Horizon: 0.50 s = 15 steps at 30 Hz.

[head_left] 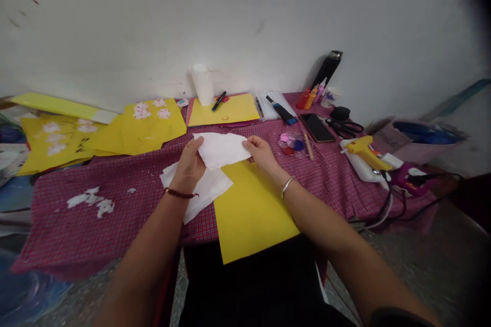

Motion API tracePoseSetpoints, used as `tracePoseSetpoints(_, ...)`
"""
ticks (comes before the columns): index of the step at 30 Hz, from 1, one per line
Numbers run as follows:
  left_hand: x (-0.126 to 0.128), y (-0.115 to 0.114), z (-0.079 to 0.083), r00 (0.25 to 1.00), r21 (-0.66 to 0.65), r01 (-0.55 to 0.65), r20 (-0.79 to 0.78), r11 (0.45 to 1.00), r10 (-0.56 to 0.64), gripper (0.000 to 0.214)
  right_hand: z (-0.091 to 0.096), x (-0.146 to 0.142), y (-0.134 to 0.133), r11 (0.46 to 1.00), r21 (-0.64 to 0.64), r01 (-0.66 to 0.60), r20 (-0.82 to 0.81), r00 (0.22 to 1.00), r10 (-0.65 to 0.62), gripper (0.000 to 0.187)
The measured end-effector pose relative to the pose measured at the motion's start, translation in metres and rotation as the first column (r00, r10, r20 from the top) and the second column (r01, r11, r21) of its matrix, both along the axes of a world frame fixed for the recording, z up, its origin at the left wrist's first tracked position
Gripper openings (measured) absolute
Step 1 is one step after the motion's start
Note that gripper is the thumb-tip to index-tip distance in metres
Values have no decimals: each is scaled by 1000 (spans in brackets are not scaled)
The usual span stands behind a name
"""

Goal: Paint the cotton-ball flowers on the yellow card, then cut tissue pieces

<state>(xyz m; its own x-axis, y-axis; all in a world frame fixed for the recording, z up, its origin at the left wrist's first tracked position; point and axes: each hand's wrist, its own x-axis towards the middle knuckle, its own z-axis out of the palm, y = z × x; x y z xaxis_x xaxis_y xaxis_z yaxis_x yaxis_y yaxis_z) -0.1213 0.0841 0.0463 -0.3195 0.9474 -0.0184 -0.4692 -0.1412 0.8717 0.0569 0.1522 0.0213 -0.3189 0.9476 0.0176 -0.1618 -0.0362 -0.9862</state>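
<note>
Between my two hands a white tissue (223,150) is held up by its left and right edges. My left hand (191,162) pinches its left corner, thumb on top. On the opposite edge my right hand (262,153) is closed with thumb and fingers together. Beneath the hands, more white tissue sheets (207,189) lie on the cloth. They touch a yellow sheet of paper (253,214), which hangs over the table's front edge. Small torn tissue bits (90,199) are scattered to the left of my left hand.
A checked tablecloth (146,214) covers the table. Yellow papers with blossoms (153,122) lie back left. A white tissue roll (202,84) stands by the wall. To the right are a palette (292,144), phone (316,127), scissors (343,127), a yellow glue gun (368,152) and cables (391,209).
</note>
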Motion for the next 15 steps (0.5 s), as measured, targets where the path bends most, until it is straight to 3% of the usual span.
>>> tracePoseSetpoints(4,-2,-2,4,995,58,-96,-28,994,97,25,-3,3,1,991,103,-86,157,985,69,20)
tracePoseSetpoints(7,-1,-6,8,986,99,-148,-64,984,155,25,0,5,-1,941,336,-34,284,957,-66,12)
tracePoseSetpoints(9,4,-11,12,975,120,-167,-130,979,182,25,4,5,-6,890,456,5,249,959,-133,17)
tracePoseSetpoints(11,9,-15,16,954,138,-168,-226,976,196,23,9,5,-12,879,477,5,168,981,-97,12)
tracePoseSetpoints(15,18,-17,15,888,208,-155,-399,966,228,36,16,2,-28,910,407,-80,85,995,49,9)
